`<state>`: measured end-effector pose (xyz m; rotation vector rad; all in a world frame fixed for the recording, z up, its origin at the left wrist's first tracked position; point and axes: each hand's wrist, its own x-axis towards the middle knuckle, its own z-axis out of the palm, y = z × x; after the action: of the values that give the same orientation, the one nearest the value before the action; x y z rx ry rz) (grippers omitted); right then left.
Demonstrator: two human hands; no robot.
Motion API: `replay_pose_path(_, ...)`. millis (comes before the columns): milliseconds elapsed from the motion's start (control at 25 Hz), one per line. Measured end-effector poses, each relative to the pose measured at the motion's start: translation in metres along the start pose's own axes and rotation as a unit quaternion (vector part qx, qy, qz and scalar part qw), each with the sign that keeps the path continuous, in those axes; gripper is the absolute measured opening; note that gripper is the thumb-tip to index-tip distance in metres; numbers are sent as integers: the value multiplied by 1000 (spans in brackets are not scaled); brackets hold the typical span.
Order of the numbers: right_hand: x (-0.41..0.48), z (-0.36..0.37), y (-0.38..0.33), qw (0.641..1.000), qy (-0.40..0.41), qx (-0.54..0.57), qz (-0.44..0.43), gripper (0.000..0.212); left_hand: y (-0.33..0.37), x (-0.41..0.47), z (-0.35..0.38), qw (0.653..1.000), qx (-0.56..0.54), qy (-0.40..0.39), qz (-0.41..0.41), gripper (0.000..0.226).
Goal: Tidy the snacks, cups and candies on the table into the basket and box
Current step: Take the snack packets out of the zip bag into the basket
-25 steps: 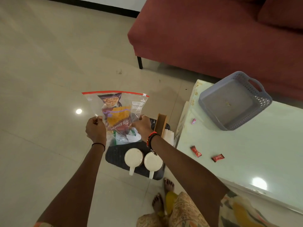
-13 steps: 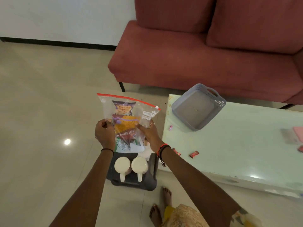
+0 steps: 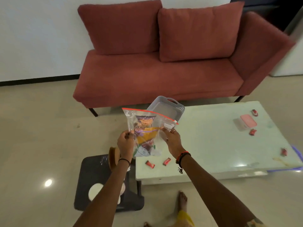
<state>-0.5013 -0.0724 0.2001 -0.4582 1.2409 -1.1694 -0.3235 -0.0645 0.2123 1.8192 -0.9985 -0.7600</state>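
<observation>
Both hands hold a clear zip bag of snack packets (image 3: 145,131) upright over the table's left end. My left hand (image 3: 125,141) pinches its left edge and my right hand (image 3: 171,140) its right edge. Behind the bag stands a grey plastic basket (image 3: 172,107), empty as far as I see, on the pale table (image 3: 213,145). Two red candies (image 3: 150,164) (image 3: 166,161) lie near the table's front left edge. Three more red candies (image 3: 252,132) (image 3: 254,112) (image 3: 284,151) lie on the right, around a clear box with a pink lid (image 3: 245,123).
A black tray (image 3: 91,169) on the floor at the left carries white cups (image 3: 94,191) and a wooden holder (image 3: 113,159), partly behind my left arm. A red sofa (image 3: 155,76) stands behind the table. My bare foot (image 3: 182,200) is by the table's front edge.
The view has lifted and swung right, so the whole table and sofa now show. The bag in both hands has moved right, from above the floor tray to over the table's left end.
</observation>
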Motion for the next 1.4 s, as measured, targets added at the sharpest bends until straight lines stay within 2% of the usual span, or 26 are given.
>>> replay_pose_path(80,8,-27,-19,999,-3,44,12,48,13,-5,26,1000,5,-23,1,23)
replay_pose_path(160,20,-54,-39,998,-6,60,25,51,25,-11,52,999,6,-45,-5,22)
replay_pose_path(360,50,-113,-88,999,19,42,-26,11,45,-19,106,998,3,-65,-14,20)
replay_pose_path(600,77,-145,-121,994,42,-85,-61,11,52,-10,138,998,34,-54,-25,20)
replay_pose_path(840,83,-127,-142,978,28,-181,-101,7,45,9,140,991,67,-84,-74,19)
replay_pose_path(960,83,-116,-149,963,12,-240,-118,14,51,15,136,985,107,-88,-98,25)
replay_pose_path(1040,83,-110,-150,948,-4,-287,-136,16,63,18,135,988,142,-58,-25,33)
replay_pose_path(1120,83,-106,-150,932,-15,-331,-147,4,81,19,137,985,103,-62,123,25)
replay_pose_path(1160,84,-106,-150,923,-16,-351,-155,13,93,18,140,974,84,-85,191,22)
replay_pose_path(1240,84,-105,-151,918,-3,-363,-158,21,117,15,148,941,86,-159,287,21)
replay_pose_path(1320,84,-104,-157,917,2,-362,-166,22,135,11,160,897,139,-225,354,25)
replay_pose_path(1400,82,-104,-165,911,2,-376,-169,14,146,6,174,857,201,-248,404,31)
